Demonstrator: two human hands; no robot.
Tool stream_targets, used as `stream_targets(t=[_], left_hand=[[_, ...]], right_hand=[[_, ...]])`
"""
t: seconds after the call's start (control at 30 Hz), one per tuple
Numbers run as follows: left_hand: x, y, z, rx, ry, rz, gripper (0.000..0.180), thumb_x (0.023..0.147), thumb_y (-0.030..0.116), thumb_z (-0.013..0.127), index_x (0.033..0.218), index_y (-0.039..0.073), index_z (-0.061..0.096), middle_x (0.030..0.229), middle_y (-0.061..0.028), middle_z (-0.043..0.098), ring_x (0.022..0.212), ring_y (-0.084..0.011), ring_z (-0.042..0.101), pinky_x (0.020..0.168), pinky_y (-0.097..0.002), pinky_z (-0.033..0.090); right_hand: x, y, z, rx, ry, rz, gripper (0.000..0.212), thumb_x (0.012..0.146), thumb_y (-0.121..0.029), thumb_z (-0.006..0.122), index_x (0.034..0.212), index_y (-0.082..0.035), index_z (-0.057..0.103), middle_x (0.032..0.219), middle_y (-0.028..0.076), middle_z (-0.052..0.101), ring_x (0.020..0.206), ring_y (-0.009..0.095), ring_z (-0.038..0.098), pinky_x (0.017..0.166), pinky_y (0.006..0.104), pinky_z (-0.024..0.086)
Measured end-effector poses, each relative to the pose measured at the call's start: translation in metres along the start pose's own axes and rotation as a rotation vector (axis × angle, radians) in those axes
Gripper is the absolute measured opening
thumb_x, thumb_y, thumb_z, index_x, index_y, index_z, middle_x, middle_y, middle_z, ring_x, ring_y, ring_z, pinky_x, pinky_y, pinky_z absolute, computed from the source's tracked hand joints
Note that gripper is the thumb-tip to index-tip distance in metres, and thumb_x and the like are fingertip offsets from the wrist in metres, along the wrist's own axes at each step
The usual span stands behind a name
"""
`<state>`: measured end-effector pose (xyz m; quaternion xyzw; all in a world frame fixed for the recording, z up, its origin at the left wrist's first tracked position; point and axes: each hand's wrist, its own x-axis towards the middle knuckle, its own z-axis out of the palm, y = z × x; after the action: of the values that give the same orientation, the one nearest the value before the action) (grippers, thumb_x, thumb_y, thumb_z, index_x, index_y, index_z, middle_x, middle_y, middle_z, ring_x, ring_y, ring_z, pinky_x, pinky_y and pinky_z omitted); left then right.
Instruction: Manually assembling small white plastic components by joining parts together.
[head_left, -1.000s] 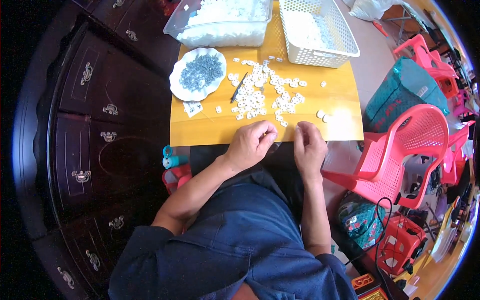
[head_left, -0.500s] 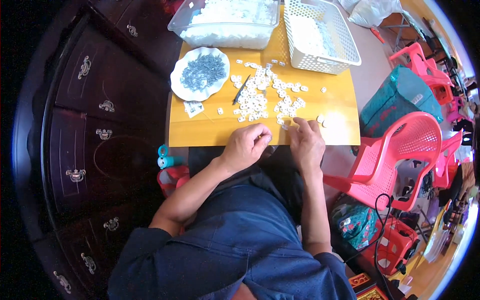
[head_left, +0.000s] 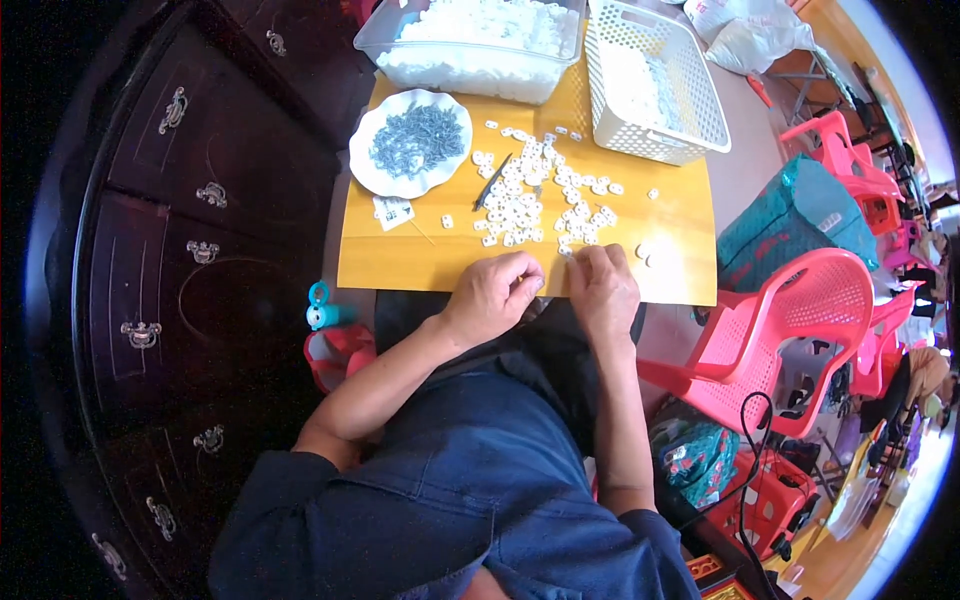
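On the desk point(head_left: 395, 268), a scalloped plate point(head_left: 361, 150) holds dark slim pieces point(head_left: 416, 140). The left hand point(head_left: 496, 292) keeps its grip curled, contents I cannot tell. White two-hole pieces point(head_left: 514, 205) lie scattered ahead. Beside them, the right hand point(head_left: 604, 288) bends its grip, contents hidden.

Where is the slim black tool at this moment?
In the head view, the slim black tool lies slanted on the yellow table, between the wavy white dish on its left and the main cluster of small white pieces on its right.

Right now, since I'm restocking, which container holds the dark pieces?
The wavy-edged white plate; the clear tub and the holed basket look mostly pale inside.
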<state>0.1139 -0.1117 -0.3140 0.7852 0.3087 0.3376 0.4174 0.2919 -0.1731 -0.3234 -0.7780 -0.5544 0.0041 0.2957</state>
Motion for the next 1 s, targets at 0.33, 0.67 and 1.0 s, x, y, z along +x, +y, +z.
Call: stream_targets(t=[0.33,0.67,1.0], left_hand=[[0.003,0.005,0.002,-0.007,0.002,-0.007,0.005,0.093,0.004,0.065,0.092,0.000,0.065,0.075,-0.0110,0.066,0.064,-0.0182,0.064,0.060,-0.0324,0.050],[0.007,0.011,0.017,0.010,-0.061,-0.003,0.007,0.093,0.006,0.067,0.095,0.000,0.067,0.078,-0.0092,0.068,0.067,-0.0136,0.063,0.062,-0.0300,0.051],[0.010,0.016,0.022,-0.081,-0.125,-0.150,0.010,0.100,0.005,0.058,0.104,0.000,0.065,0.083,-0.0007,0.066,0.071,-0.0069,0.059,0.064,-0.0231,0.049]], right_hand=[[-0.018,0.005,-0.005,0.405,0.006,0.026,0.009,0.093,-0.007,0.069,0.097,-0.003,0.061,0.089,0.007,0.069,0.062,0.016,0.065,0.060,0.0285,0.051],[-0.046,0.011,-0.006,1.209,-0.030,0.439,0.013,0.100,-0.009,0.061,0.110,-0.001,0.066,0.091,0.000,0.065,0.076,0.007,0.060,0.069,0.0210,0.049],[-0.039,0.010,0.007,1.246,0.003,0.320,0.017,0.095,-0.009,0.061,0.105,-0.001,0.071,0.091,0.008,0.068,0.074,0.012,0.062,0.067,0.0276,0.051]])
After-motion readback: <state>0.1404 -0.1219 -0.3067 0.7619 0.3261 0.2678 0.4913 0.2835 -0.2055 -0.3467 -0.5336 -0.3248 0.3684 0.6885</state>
